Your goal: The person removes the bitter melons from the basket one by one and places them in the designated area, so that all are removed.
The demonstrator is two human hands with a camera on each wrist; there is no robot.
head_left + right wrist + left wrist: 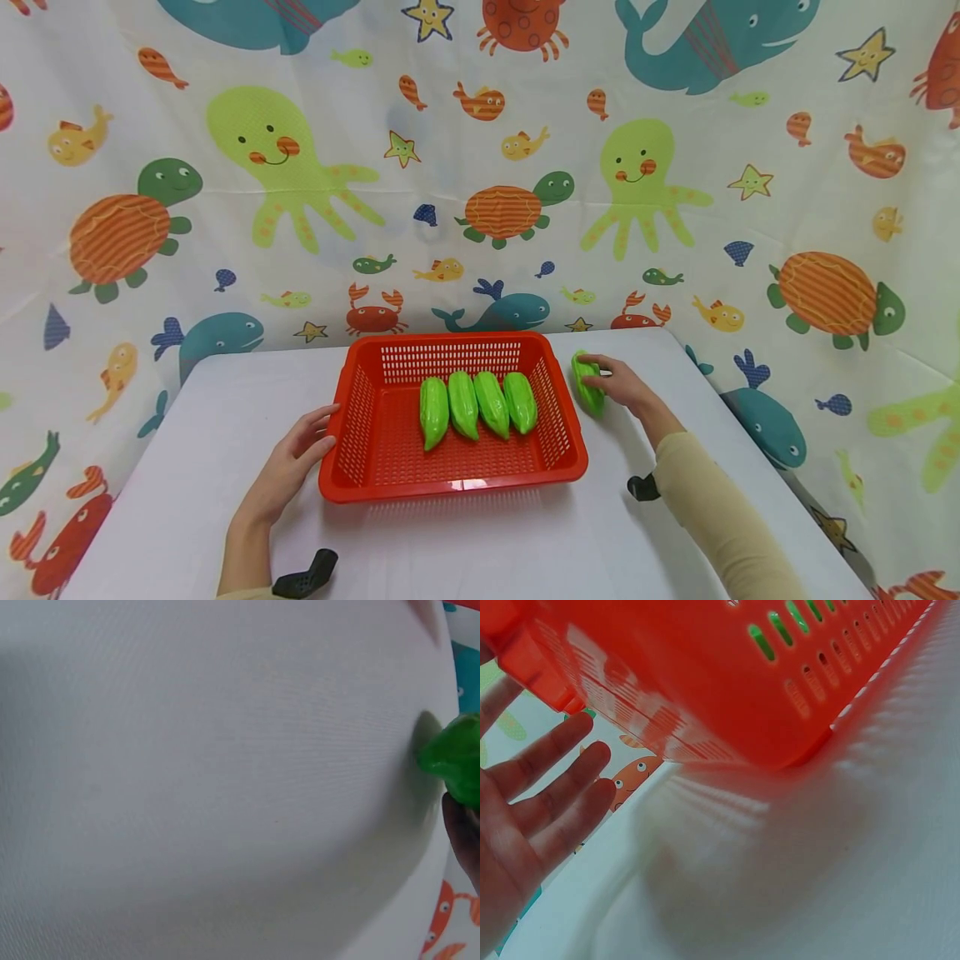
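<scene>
A red plastic basket point(457, 489) with slotted walls stands on the white table. Several glossy green, ridged, pointed fruits that look like starfruits point(462, 406) lie side by side in its middle and right part. My left hand point(288, 467) touches the basket's left rim; the left wrist view shows its fingers point(555, 802) mostly straight beside the outer wall. To the right of the basket, my right hand point(618, 383) holds another green starfruit point(585, 387) between thumb and fingers. In the right wrist view only that starfruit's pointed end point(454, 761) and part of a finger point(461, 832) show.
The white table point(480, 550) extends on both sides and in front of the basket. Behind it hangs a curtain point(450, 175) printed with sea animals. A black wrist device point(307, 575) is by the left forearm, another point(643, 488) by the right.
</scene>
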